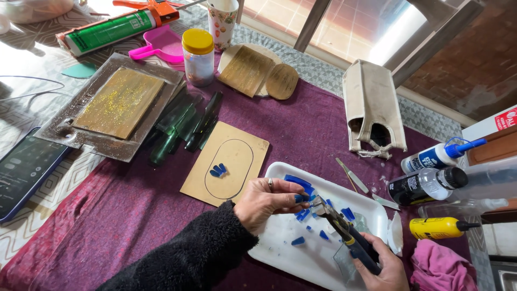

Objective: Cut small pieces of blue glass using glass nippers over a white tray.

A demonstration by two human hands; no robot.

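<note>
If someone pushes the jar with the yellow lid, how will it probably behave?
The jar stands upright on the purple cloth, tall for its base, so a push near the lid may tip it. The cloth would likely grip its base rather than let it slide. Its round body would probably roll once it lies on its side.

Right hand (383, 269) cut off by the bottom edge, palm and wrist out of sight, fingers wrapped round the dark handles of the nippers (344, 229) so that much of the grip stays hidden. Blue glass piece (299, 198) pinched in the left hand (266, 202), mostly covered by the fingertips, shape impossible to tell. Phone (24, 172) clipped by the left edge near the worktop's left side, screen too blurred to read; caulking gun (116, 27) clipped at the top edge.
</note>
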